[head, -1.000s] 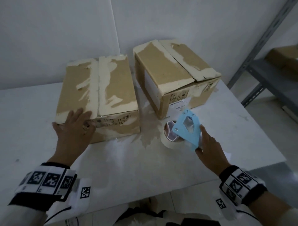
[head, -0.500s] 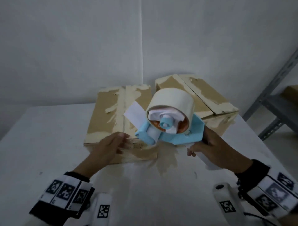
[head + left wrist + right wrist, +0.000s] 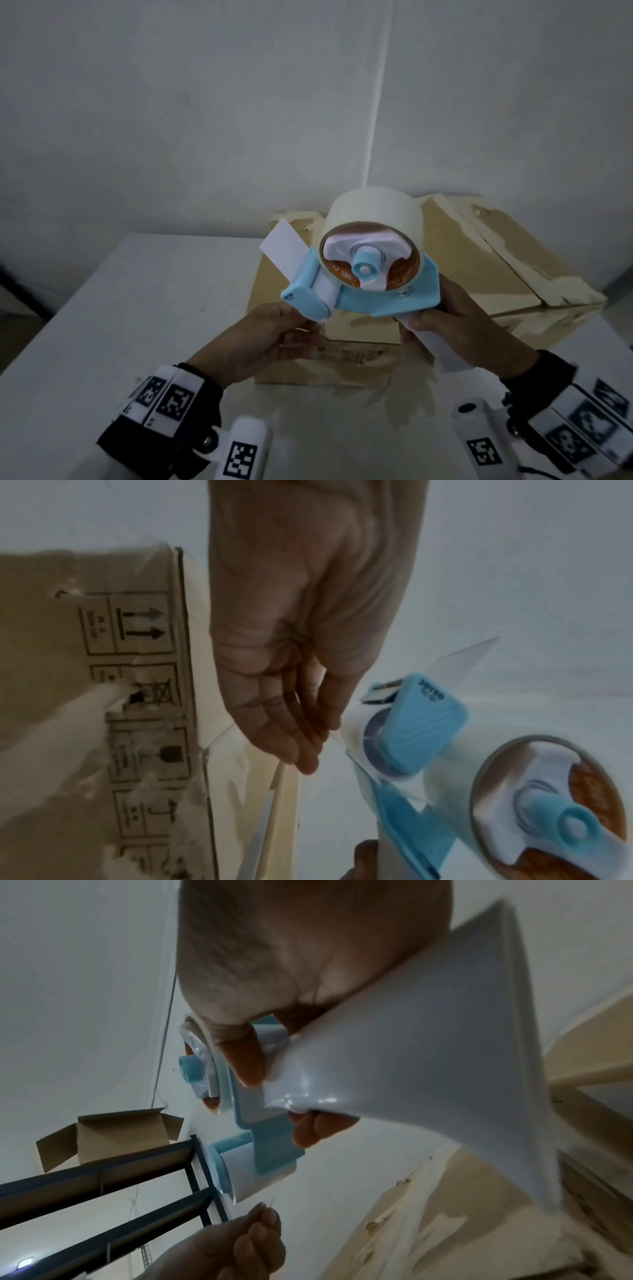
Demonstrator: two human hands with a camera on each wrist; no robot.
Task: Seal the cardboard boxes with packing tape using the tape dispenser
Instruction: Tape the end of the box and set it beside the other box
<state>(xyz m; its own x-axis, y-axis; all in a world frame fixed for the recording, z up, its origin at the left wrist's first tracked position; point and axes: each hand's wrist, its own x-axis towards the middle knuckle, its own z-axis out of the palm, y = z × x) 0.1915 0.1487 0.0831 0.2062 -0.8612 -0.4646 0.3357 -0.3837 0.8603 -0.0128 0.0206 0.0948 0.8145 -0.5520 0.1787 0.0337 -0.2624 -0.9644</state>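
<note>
Right hand [image 3: 459, 329] grasps the tape dispenser [image 3: 363, 277] by its handle; left hand [image 3: 263, 337] at its 8 o'clock pinches the clear tape end [image 3: 337, 741]; boxes [image 3: 479, 270] behind.

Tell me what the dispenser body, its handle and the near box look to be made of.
Tape dispenser body: light blue moulded plastic, smooth, matte, rounded edges. Handle, gripped by the right hand: white, probably glossy plastic, since it shows highlights. Near box: brown corrugated cardboard, printed handling symbols, top layer torn off in pale patches. Left hand pinches at the tape end.

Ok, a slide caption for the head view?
Right hand holds the tape dispenser above two boxes; left hand reaches its front.
</note>
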